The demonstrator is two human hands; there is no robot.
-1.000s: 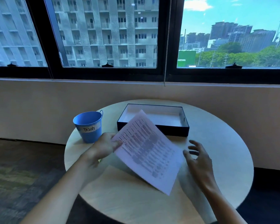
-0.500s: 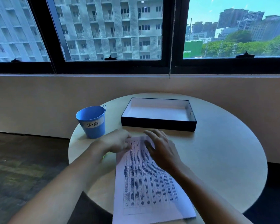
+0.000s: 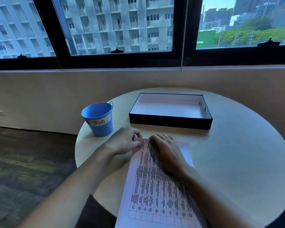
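A printed sheet lies on the bench at 6 o'clock, overhanging the near rim; pin it flat and work only its far-left corner, so nothing tears. Your left grip pinches that corner; your right grip rests on the sheet, fingers bent at its far edge, whether clasping it I cannot tell. Beyond: trash bucket at 10 o'clock, tray at 12.
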